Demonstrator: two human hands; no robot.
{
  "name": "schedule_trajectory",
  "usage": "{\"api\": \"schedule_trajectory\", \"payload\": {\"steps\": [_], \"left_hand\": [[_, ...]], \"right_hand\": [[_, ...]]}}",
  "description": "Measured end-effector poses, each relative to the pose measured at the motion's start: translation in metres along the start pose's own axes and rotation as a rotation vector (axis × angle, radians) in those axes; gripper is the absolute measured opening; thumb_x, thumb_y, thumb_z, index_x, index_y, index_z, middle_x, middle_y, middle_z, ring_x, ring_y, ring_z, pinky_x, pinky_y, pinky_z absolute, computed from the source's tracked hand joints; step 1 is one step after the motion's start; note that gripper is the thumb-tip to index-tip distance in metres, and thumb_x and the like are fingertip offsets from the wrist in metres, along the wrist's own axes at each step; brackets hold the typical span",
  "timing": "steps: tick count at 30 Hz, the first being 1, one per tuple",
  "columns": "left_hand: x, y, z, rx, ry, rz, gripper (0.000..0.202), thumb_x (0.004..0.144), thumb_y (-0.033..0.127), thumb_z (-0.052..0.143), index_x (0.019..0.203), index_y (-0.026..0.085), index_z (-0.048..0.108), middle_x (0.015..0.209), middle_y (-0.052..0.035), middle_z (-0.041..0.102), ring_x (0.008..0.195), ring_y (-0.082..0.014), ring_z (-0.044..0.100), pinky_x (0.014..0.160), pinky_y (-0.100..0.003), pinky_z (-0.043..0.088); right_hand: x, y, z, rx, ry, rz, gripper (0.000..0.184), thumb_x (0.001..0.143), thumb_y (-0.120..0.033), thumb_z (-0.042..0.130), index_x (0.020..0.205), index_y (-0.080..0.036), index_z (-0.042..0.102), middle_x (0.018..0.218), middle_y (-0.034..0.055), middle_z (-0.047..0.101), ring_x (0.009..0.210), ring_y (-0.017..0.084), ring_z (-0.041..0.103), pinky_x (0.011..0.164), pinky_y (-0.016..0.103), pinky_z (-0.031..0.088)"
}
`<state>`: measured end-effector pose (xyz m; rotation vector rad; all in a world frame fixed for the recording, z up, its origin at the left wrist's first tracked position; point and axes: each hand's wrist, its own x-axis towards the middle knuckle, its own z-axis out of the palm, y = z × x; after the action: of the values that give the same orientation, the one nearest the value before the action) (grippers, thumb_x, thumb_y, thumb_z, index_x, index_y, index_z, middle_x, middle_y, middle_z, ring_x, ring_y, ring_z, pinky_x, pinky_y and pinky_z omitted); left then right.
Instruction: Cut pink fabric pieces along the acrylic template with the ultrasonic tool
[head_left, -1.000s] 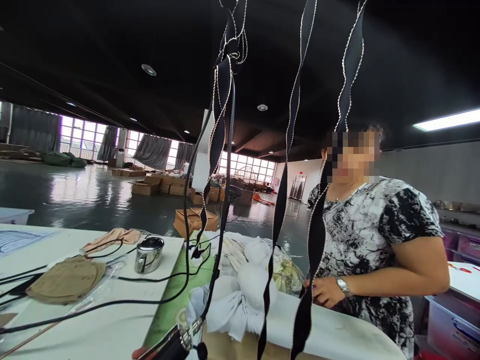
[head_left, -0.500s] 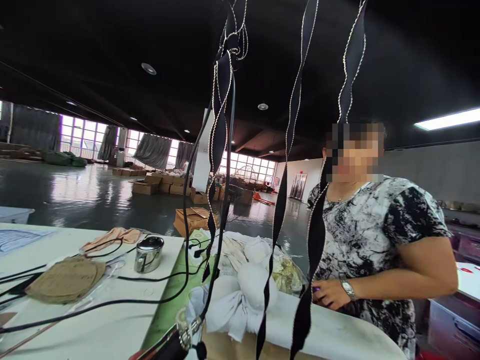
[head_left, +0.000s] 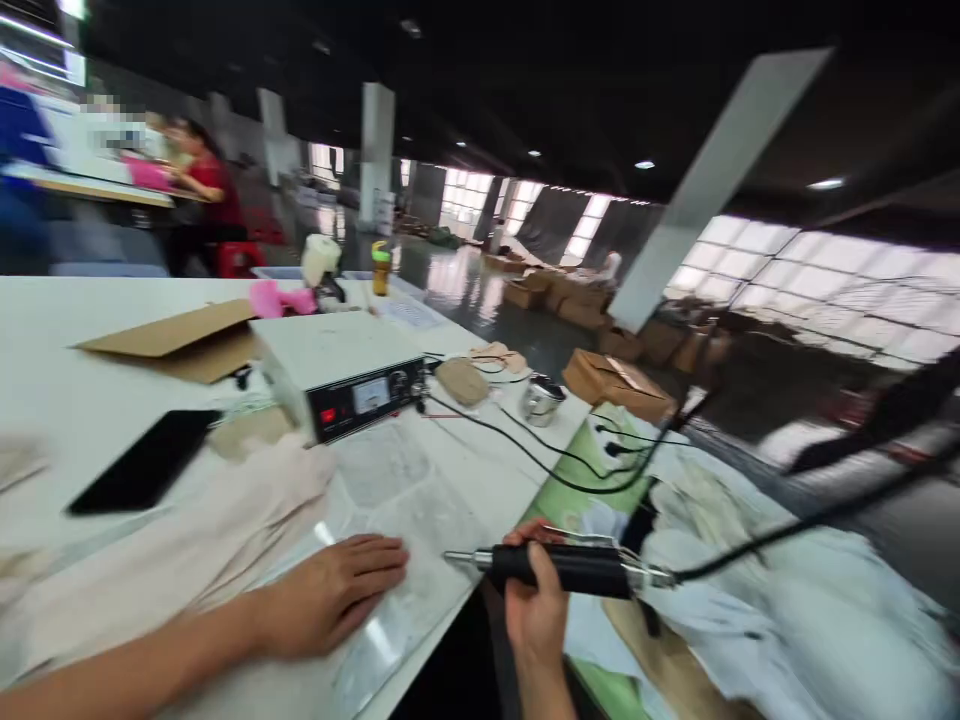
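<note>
My right hand (head_left: 534, 612) is closed around a black hand-held tool (head_left: 570, 568) with a metal tip pointing left and a black cable running off to the right. It sits at the near edge of the white table (head_left: 90, 400). My left hand (head_left: 330, 592) lies flat with fingers stretched out on a clear plastic sheet (head_left: 409, 510), beside pale pink fabric (head_left: 172, 545). A white control box (head_left: 341, 372) with a dark front panel, red switch and dial stands behind the sheet, with wires leading from it.
A black phone (head_left: 142, 472) lies left of the fabric, cardboard (head_left: 180, 338) behind it. A metal cup (head_left: 541, 398) and tan pads (head_left: 461, 380) sit further back. White cloth bundles (head_left: 750, 560) lie to the right. Another person (head_left: 206, 190) in red stands far left. Boxes (head_left: 615, 382) are on the floor.
The view has swung down and left, from hanging black straps and a person in a patterned shirt to the table. Both my hands now show; the tool is level in my right hand.
</note>
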<state>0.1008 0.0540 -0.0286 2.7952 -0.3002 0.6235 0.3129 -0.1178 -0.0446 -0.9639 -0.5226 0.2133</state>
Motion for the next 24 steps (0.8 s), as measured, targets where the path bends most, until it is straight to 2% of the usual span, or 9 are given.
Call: {"api": "schedule_trajectory", "payload": {"steps": [2,5,12,24], "left_hand": [[-0.006,0.011,-0.008,-0.05,-0.089,-0.049,0.04,0.094,0.015,0.042,0.132,0.019,0.054,0.126,-0.01,0.063,0.12,-0.024,0.057,0.106,-0.038,0.046],[0.002,0.012,-0.008,-0.085,-0.064,-0.079,0.037,0.094,0.015,0.043,0.129,0.017,0.055,0.126,-0.012,0.063,0.122,-0.0254,0.056,0.106,-0.04,0.046],[-0.001,0.008,0.001,-0.083,-0.081,-0.048,0.043,0.092,0.014,0.044,0.134,0.018,0.051,0.133,-0.0094,0.059,0.128,-0.0265,0.051,0.108,-0.042,0.043],[-0.002,0.009,-0.004,-0.09,-0.12,-0.044,0.042,0.093,0.014,0.042,0.134,0.021,0.05,0.136,-0.0081,0.056,0.131,-0.0267,0.048,0.111,-0.042,0.037]], "right_hand": [[-0.009,0.009,0.006,0.09,0.047,0.096,0.025,0.083,-0.033,0.065,0.105,-0.024,0.059,0.087,-0.0038,0.062,0.073,0.011,0.059,0.073,0.031,0.051],[-0.006,0.007,0.005,0.146,0.101,0.162,0.025,0.075,-0.029,0.07,0.098,-0.025,0.061,0.083,-0.0041,0.062,0.071,0.012,0.058,0.072,0.032,0.051],[-0.004,-0.003,0.006,0.133,0.152,0.168,0.025,0.072,-0.027,0.07,0.096,-0.023,0.062,0.082,-0.0023,0.063,0.071,0.013,0.059,0.073,0.034,0.051],[-0.002,-0.004,0.006,0.145,0.16,0.203,0.025,0.07,-0.025,0.07,0.095,-0.023,0.063,0.082,-0.0023,0.061,0.068,0.012,0.056,0.071,0.033,0.051]]}}
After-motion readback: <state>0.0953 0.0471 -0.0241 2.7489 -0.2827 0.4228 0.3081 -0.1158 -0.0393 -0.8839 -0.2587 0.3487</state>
